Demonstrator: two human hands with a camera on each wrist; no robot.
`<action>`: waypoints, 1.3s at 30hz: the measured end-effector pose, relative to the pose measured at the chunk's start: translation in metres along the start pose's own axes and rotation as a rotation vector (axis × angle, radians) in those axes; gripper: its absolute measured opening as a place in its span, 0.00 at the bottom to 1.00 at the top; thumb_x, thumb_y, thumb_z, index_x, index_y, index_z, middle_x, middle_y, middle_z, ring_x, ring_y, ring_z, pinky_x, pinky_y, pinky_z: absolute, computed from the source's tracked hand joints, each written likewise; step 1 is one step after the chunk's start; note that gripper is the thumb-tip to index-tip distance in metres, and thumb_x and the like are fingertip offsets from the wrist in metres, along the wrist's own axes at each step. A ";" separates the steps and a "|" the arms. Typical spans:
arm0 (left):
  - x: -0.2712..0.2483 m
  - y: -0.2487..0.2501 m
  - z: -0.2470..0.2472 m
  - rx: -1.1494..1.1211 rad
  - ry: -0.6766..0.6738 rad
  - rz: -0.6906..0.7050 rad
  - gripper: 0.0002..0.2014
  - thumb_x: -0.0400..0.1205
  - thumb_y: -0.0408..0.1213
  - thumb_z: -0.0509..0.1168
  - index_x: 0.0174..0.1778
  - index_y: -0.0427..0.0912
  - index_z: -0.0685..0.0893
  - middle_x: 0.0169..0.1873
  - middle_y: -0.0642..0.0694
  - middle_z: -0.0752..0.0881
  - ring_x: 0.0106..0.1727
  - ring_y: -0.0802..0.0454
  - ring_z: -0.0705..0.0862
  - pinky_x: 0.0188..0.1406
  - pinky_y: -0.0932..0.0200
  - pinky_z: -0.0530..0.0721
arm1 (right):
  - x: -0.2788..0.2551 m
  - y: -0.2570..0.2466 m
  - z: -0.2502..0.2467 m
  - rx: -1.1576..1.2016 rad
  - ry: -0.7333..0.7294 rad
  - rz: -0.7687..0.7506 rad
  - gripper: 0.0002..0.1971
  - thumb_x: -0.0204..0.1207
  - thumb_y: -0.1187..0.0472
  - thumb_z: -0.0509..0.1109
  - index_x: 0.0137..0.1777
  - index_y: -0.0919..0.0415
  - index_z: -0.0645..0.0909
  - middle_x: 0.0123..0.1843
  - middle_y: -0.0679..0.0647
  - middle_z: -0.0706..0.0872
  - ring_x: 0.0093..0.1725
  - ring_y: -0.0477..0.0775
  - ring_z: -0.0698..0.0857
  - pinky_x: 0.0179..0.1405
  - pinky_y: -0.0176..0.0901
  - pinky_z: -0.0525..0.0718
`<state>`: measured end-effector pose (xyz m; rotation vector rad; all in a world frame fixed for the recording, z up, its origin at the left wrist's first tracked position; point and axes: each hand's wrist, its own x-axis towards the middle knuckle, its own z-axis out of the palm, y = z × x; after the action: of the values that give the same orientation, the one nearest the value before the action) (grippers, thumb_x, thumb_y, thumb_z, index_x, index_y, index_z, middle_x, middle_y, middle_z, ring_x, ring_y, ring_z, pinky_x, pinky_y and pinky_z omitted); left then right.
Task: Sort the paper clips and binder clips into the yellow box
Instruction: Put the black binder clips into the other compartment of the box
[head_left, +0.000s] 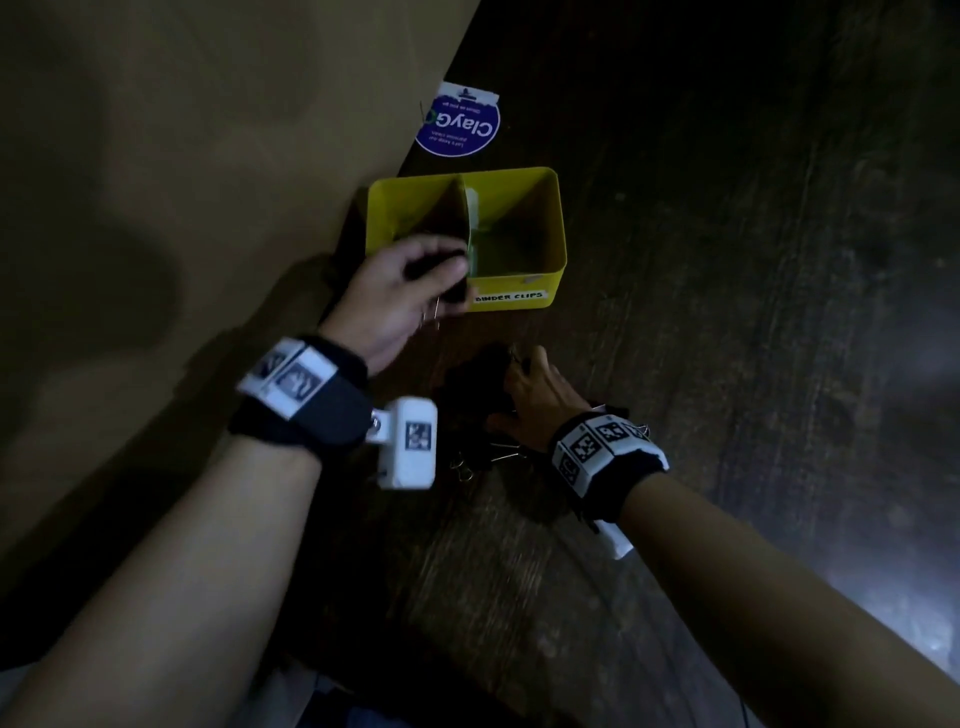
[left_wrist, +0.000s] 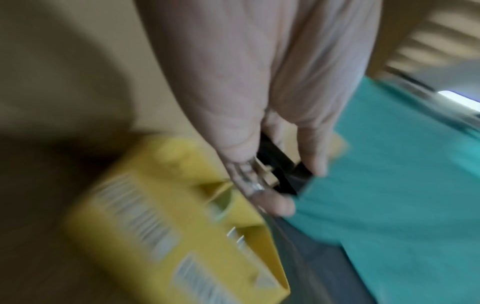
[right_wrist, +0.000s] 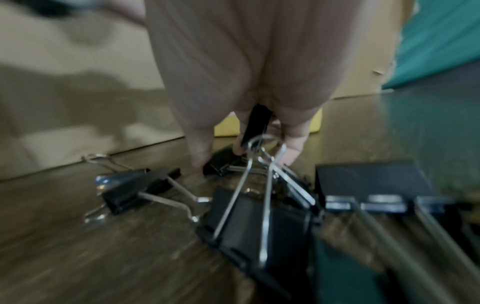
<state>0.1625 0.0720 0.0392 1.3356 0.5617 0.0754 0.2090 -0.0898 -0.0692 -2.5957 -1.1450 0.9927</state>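
The left hand (head_left: 400, 301) pinches a black binder clip (left_wrist: 279, 164) at the yellow box (head_left: 545, 244) – label "BINDER CLIPS" (head_left: 509, 298). The right hand (head_left: 540, 395) grips another from the pile (right_wrist: 259, 216). Sticker (head_left: 460, 122): "ClayGo".

Both forearms are bare, each wrist wrapped in a black fabric band (head_left: 311, 410) faced with white square-patterned marker tiles (head_left: 597, 441), and a white boxy camera module (head_left: 410, 449) juts from the left band at about 4 o'clock.

Bright yellow box (head_left: 550, 234) with a white label, black binder clips (right_wrist: 254, 222) with silver wire handles, dark brown woodgrain table (head_left: 727, 364), purple-and-white sticker (head_left: 460, 122).
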 end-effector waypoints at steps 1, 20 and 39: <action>0.012 0.011 0.006 0.110 -0.004 0.042 0.09 0.82 0.28 0.61 0.57 0.40 0.79 0.47 0.45 0.83 0.42 0.53 0.86 0.44 0.60 0.86 | -0.002 -0.001 -0.002 -0.012 -0.014 -0.001 0.37 0.73 0.44 0.69 0.76 0.63 0.61 0.72 0.63 0.59 0.66 0.68 0.71 0.66 0.59 0.76; 0.115 0.000 0.068 1.512 -0.184 0.135 0.17 0.84 0.30 0.59 0.69 0.41 0.77 0.72 0.41 0.68 0.71 0.42 0.72 0.67 0.52 0.71 | -0.016 0.011 -0.018 0.025 -0.015 -0.149 0.19 0.81 0.50 0.60 0.69 0.57 0.71 0.70 0.59 0.63 0.56 0.65 0.81 0.59 0.56 0.81; -0.013 -0.066 0.007 1.005 -0.030 0.457 0.09 0.80 0.35 0.66 0.55 0.42 0.85 0.54 0.43 0.78 0.56 0.55 0.77 0.58 0.66 0.77 | 0.048 0.001 -0.156 -0.150 0.235 -0.136 0.18 0.80 0.49 0.61 0.67 0.54 0.75 0.68 0.61 0.67 0.61 0.66 0.79 0.55 0.52 0.79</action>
<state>0.1370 0.0442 -0.0171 2.4279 0.2385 0.1569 0.3298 -0.0356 0.0260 -2.6156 -1.3560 0.5767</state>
